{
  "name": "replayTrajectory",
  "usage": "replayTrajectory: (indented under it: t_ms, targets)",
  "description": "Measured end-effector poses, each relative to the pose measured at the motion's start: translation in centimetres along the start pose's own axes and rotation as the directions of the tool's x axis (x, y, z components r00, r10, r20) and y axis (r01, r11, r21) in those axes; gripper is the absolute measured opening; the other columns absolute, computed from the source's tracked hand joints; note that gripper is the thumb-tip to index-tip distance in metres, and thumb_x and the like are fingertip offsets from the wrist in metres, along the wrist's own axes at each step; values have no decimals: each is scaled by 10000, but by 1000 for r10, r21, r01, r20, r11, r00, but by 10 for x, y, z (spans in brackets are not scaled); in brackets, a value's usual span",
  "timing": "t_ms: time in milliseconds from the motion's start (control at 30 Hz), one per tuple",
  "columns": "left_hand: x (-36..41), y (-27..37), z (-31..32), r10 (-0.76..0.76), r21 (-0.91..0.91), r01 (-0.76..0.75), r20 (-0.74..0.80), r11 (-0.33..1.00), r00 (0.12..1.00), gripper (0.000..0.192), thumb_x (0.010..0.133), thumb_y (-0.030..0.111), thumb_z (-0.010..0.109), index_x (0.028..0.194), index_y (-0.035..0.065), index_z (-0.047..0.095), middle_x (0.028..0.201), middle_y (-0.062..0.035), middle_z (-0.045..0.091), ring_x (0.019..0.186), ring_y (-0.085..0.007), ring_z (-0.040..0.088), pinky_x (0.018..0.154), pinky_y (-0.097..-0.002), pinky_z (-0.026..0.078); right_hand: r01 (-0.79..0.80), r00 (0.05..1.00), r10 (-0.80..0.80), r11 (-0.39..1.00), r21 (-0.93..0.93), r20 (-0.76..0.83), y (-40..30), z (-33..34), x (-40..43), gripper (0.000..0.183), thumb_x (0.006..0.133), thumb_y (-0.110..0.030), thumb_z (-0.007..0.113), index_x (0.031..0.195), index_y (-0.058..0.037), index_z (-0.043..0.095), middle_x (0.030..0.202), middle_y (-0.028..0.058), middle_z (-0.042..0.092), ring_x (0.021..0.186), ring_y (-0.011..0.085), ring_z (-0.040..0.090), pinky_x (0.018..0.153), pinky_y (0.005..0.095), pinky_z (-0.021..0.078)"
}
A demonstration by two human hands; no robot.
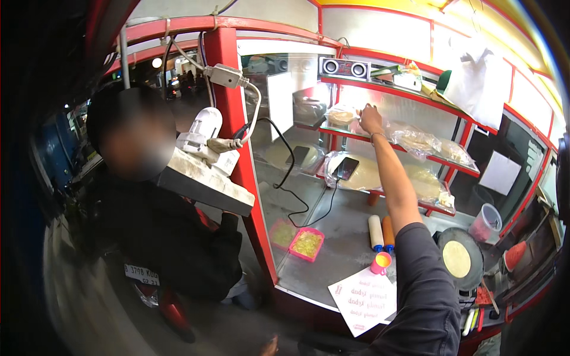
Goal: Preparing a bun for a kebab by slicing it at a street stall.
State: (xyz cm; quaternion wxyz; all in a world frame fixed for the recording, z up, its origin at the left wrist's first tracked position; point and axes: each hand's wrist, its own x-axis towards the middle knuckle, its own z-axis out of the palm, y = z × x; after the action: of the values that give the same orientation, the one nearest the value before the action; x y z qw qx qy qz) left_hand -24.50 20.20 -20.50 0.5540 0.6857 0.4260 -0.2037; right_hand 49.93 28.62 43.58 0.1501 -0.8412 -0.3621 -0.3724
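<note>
My right arm stretches up to the middle glass shelf. There my right hand (370, 119), fingers curled, is at the edge of a clear plastic bag of flatbreads (342, 116); whether it grips the bag cannot be made out. Low at the bottom edge, only a small blurred part of my left hand (270, 346) shows. More bagged flatbreads (414, 139) lie along the same shelf to the right. On the lower shelf a phone (346, 168) with a cable rests on a bag of larger flatbreads (367, 175). One flatbread (456, 259) lies on the round griddle (475, 262).
On the metal counter (307, 278) are a pink tray of shredded vegetables (307, 244), a white squeeze bottle (376, 232), an orange one (388, 232), a pink cup (381, 263) and printed paper (365, 302). A red post (229, 111) stands left, near another person (164, 240).
</note>
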Motion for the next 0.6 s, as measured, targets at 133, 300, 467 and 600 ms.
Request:
replayTrajectory:
  t_ms: [133, 300, 467, 600]
  targets:
    - [-65, 145, -45, 180, -258, -61, 465, 964, 867, 828, 1030, 680, 303, 1315, -28, 623, 1003, -162, 687, 920, -294, 642, 921, -414, 491, 31, 988, 6, 972, 234, -157, 9, -45, -3, 194, 876, -194, 682, 904, -2, 691, 1069, 212, 655, 1033, 416, 614, 899, 503, 529]
    - [-142, 385, -56, 902, -904, -271, 220, 331, 371, 785, 1060, 605, 341, 1529, -24, 379, 1511, -217, 498, 1389, -320, 496, 1159, -473, 368, 189, 973, -77, 814, 549, -220, 10, -123, -60, 164, 904, -153, 644, 921, 9, 627, 922, 188, 666, 882, 377, 642, 806, 451, 516]
    - [-195, 554, -68, 888, -987, -112, -152, -115, 433, 1128, 877, 858, 430, 1630, 65, 150, 1679, -202, 193, 1517, -385, 273, 1225, -538, 264, 225, 974, -167, 709, 668, -151, -56, -218, -189, 114, 922, -81, 647, 943, 11, 583, 892, 173, 628, 821, 350, 623, 754, 425, 507]
    - [-207, 544, -41, 910, -951, 124, -227, -284, 348, 995, 883, 793, 540, 1576, 112, 322, 1537, -113, 432, 1385, -302, 444, 1171, -455, 350, 222, 937, -350, 597, 771, 2, -88, -259, -330, 119, 892, -7, 687, 969, 3, 597, 935, 113, 616, 854, 246, 619, 742, 339, 492]
